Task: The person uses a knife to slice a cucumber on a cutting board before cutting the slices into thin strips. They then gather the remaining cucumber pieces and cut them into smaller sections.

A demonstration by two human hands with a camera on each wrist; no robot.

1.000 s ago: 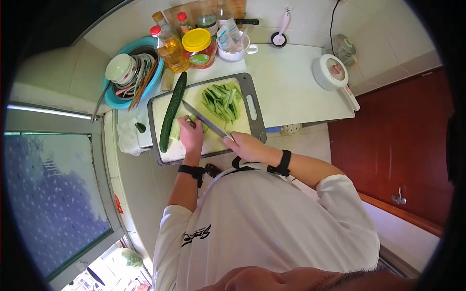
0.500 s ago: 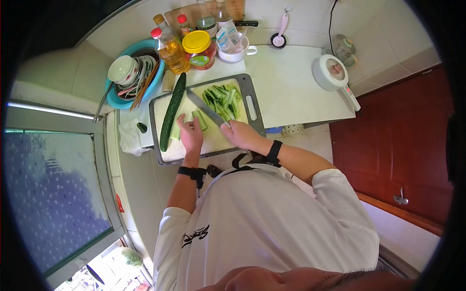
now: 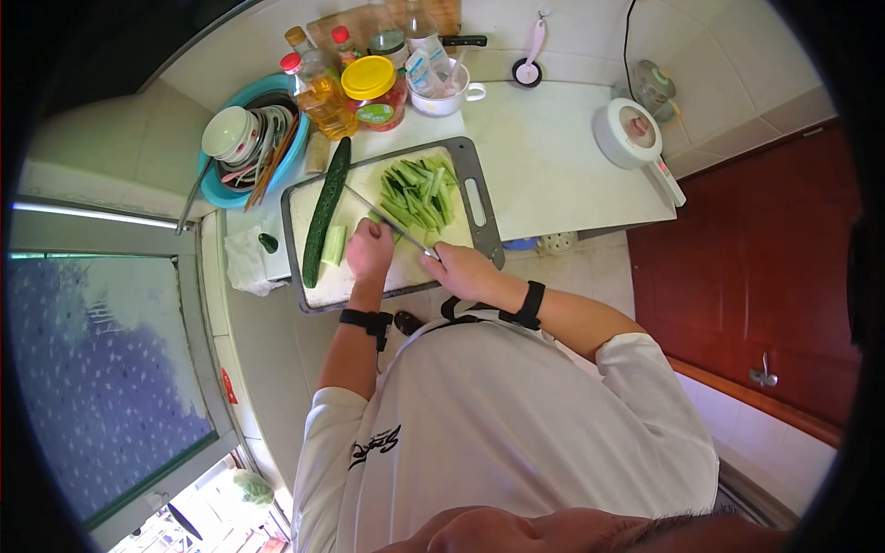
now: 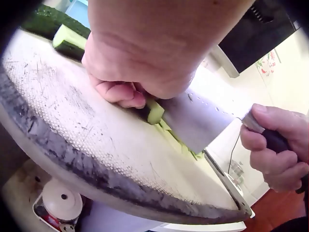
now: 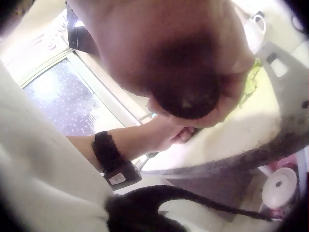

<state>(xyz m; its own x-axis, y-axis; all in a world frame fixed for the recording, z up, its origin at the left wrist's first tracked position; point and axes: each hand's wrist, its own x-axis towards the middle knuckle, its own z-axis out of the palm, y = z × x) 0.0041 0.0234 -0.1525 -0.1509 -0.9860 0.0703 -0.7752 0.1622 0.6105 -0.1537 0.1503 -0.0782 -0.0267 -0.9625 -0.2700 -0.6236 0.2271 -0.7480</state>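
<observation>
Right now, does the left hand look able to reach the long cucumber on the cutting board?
Likely yes: the long cucumber lies near the left hand, only a loose chunk partly between. Its fingers curl over another chunk beside the knife, so they'd probably need to let go first.

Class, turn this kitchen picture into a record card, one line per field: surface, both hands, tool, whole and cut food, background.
Surface: cutting board with a grey rim, on a white counter
Right hand: grips the knife by its handle
Left hand: curled over a cucumber piece beside the blade
Uncut food: long dark cucumber, at the board's left in the head view
Cut food: pile of strips; pale segment beside the long cucumber
Background: yellow-lidded jar; blue basin of dishes
</observation>
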